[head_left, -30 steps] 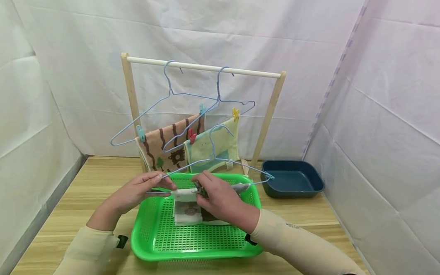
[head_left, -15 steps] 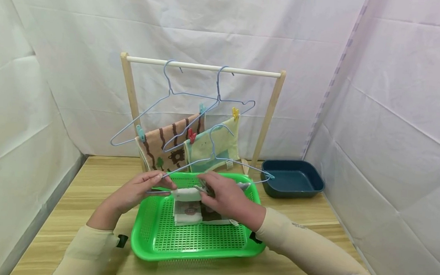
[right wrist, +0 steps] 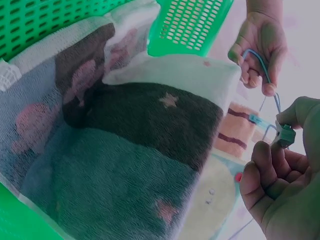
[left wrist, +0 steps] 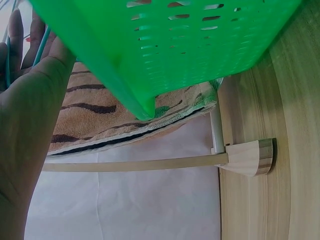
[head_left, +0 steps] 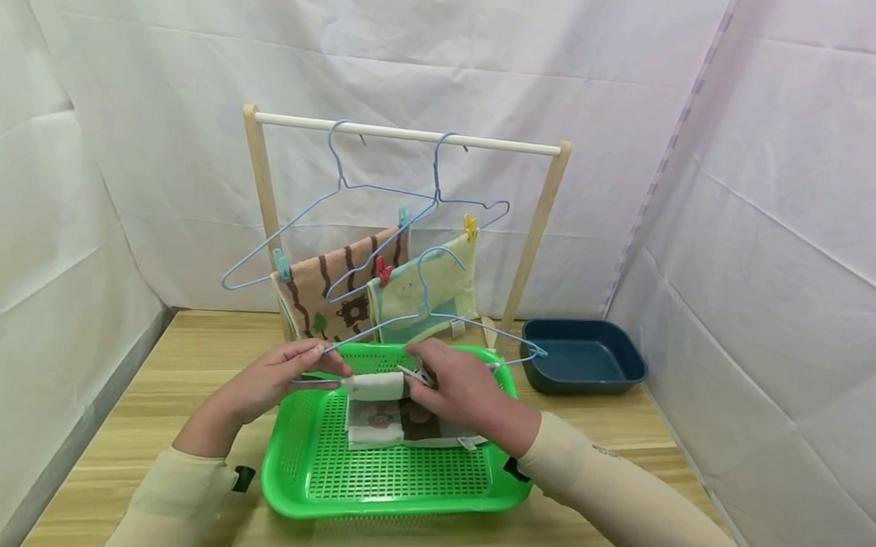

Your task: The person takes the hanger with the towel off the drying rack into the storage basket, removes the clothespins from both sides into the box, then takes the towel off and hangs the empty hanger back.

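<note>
My left hand [head_left: 284, 377] grips the left end of a blue wire hanger [head_left: 425, 307], its hook upright, above a green basket. A small towel [head_left: 374, 429] with white, dark and grey areas lies over the hanger's lower bar and hangs down; the right wrist view shows stars on this towel [right wrist: 145, 130]. Between thumb and fingers, my right hand [head_left: 465, 391] pinches a pale clothespin [head_left: 416, 376] near the towel's top fold. The right wrist view shows the clothespin [right wrist: 285, 135] end-on; whether its jaws touch the towel I cannot tell.
Behind the green basket [head_left: 396, 503], a rack [head_left: 408, 133] bears two blue hangers. A brown striped towel [head_left: 311, 287] and a yellow-green towel [head_left: 448, 282] hang there with clothespins. A dark blue basin [head_left: 581, 378] stands at right on the wooden table [head_left: 142, 382].
My right hand has shifted slightly right along the bar, bringing the clothespin and more of the towel into sight. My left hand and the hanger have stayed in place.
</note>
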A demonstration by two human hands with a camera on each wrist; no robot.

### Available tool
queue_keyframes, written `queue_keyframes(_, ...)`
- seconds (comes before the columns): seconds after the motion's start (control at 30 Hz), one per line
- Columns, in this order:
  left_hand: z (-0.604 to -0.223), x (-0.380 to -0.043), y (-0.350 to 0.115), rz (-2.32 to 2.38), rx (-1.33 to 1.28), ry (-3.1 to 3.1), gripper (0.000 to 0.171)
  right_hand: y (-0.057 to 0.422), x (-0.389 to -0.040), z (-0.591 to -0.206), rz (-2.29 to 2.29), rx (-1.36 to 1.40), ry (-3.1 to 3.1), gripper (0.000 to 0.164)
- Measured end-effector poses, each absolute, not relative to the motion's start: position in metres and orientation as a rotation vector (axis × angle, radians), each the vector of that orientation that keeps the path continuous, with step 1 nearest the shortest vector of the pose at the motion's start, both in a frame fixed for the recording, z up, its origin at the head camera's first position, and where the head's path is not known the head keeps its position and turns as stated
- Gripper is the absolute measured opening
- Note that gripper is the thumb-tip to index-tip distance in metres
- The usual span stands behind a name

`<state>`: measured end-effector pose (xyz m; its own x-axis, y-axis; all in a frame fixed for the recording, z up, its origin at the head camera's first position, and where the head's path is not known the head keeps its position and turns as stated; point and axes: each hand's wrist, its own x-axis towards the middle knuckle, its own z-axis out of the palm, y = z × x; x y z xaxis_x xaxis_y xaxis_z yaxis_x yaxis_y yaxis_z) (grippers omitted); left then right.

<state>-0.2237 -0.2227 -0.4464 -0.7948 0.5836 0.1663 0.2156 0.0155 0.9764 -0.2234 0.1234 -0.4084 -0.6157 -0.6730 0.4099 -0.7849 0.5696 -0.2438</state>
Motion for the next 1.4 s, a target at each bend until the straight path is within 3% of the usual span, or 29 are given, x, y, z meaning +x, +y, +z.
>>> queue_keyframes(0.53,-0.447,-0.224,-0.223,1.852,0.825,2.018,0.044,0.150,-0.224,-0.385,0.475,1.357,-2.355,0.046)
queue_keyframes(1.4,-0.450,-0.225,-0.223,1.857,0.790,2.010,0.044,0.211,-0.260,-0.355,0.666,1.143,-2.230,0.044)
